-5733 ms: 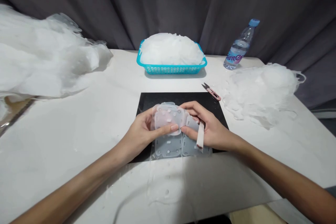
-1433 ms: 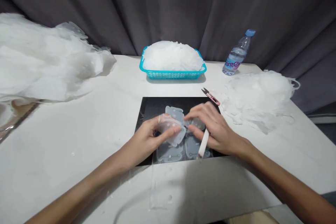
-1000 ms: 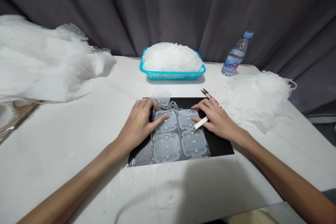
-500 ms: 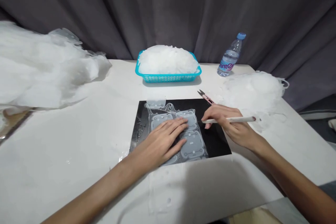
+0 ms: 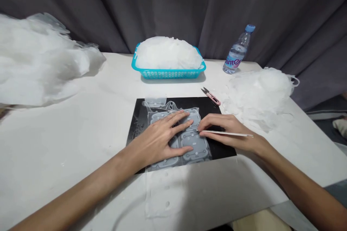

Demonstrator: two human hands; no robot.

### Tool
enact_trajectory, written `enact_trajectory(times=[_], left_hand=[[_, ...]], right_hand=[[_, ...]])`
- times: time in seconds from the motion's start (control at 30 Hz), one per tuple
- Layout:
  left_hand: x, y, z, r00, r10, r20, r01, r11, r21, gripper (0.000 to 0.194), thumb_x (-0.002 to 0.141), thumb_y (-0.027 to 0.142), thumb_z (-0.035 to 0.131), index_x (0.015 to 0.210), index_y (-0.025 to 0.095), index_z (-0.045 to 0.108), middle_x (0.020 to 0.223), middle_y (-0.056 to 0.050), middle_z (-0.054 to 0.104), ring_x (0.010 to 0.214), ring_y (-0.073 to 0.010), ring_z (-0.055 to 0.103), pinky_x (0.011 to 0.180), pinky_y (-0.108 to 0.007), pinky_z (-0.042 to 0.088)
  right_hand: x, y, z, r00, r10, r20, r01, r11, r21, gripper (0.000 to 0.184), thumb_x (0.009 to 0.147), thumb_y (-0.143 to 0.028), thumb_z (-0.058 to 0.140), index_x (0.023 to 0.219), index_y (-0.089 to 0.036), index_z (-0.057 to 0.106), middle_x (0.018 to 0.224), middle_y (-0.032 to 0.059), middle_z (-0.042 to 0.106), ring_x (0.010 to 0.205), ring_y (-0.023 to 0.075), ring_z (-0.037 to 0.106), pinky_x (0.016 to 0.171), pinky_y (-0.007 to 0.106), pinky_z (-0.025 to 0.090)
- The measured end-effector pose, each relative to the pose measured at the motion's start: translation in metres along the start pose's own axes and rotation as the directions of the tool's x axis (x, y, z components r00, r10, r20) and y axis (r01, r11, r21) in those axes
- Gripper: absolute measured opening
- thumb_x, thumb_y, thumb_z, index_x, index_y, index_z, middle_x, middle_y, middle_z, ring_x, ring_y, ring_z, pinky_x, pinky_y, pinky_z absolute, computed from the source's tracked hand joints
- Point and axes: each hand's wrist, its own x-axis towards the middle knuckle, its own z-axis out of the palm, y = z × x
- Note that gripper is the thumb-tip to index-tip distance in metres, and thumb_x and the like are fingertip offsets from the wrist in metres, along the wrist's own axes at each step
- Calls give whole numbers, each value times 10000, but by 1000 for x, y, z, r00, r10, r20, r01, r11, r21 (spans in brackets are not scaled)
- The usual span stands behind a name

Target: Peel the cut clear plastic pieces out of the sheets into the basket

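Note:
My left hand (image 5: 162,135) lies with fingers spread on a clear, rubbery-looking sheet of rounded rectangular pieces (image 5: 195,147), pressing it against a black mat (image 5: 222,146). Between the thumb and fingers of my right hand (image 5: 223,128) is a slim white pen-shaped tool (image 5: 230,133). Its tip meets the sheet near the right edge, at the gap between an upper and a lower piece; what kind of tip it has is too small to tell. The near part of the sheet hangs past the mat onto the white table. Part of the sheet is hidden beneath my left hand.
Pink thread snips (image 5: 212,97) lie beyond the mat. A blue basket (image 5: 170,74) heaped with translucent white pieces stands at the back, a water bottle (image 5: 236,52) to its right. Piles of clear scrap (image 5: 261,92) and white translucent material (image 5: 40,61) flank the white table (image 5: 81,122).
My right hand has moved left and brought the tool's tip from above the mat onto the sheet. The fingers of my left hand have spread wider. The view has shifted slightly.

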Motion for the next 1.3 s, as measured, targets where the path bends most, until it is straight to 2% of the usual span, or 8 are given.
enact_trajectory(times=[0.13,0.37,0.6,0.8,0.9,1.03,1.17,1.3], left_hand=[[1,3,-2,999,-50,-15,50,999,-1,764,945,707,628,1556,255,556,1718,-137,378,1575,-369,381,1249,-568,392],[4,3,-4,996,-87,-20,87,996,12,789,888,749,668,1529,296,591,1740,-130,327,1597,-372,334,1243,-571,389],[5,3,-7,997,-67,-28,67,998,14,818,894,783,626,1533,274,591,1709,-166,384,1621,-388,264,1213,-600,418],[4,2,-7,998,-68,-10,68,998,9,852,883,813,609,1556,291,563,1723,-162,358,1617,-406,267,1208,-614,422],[4,-1,-5,998,-50,-26,51,999,17,841,891,810,604,1570,319,539,1730,-136,352,1623,-402,249,1240,-623,375],[3,-4,-3,998,-20,-54,23,998,60,862,880,826,600,1578,326,528,1736,-132,340,1628,-397,234,1295,-637,253],[3,-3,-5,998,-41,-41,44,997,61,854,870,841,595,1560,340,551,1736,-119,344,1620,-408,249,1292,-633,273],[3,-1,-6,998,-62,-26,64,996,66,868,863,847,596,1561,331,553,1733,-129,345,1620,-413,243,1286,-623,294]], right_hand=[[4,5,1,999,-48,15,48,999,15,133,1062,-303,621,1059,-228,730,1083,46,765,1010,199,722,927,347,568],[6,7,5,998,-47,29,46,998,39,152,1065,-327,617,1063,-225,729,1056,51,767,1004,208,726,925,355,574],[7,7,6,998,-43,35,42,999,21,145,1070,-318,612,1062,-223,721,1059,48,758,1013,202,722,921,347,564],[7,9,7,995,-81,55,82,996,-27,171,1097,-307,552,1113,-226,701,1116,56,756,1048,201,716,946,356,562],[4,10,4,993,-103,63,108,991,-77,178,1102,-289,535,1124,-224,699,1148,65,758,1066,203,718,956,353,559],[-4,9,-6,999,-32,34,35,997,-69,143,1084,-270,579,1117,-221,710,1130,54,766,1037,194,727,941,336,559],[-9,9,-9,999,-20,-26,20,1000,10,102,1052,-280,644,1080,-236,732,1119,41,767,1032,194,733,938,330,567],[-4,11,-1,998,-64,-6,64,998,13,110,1067,-275,617,1084,-235,718,1103,47,758,1024,191,725,933,332,563]])
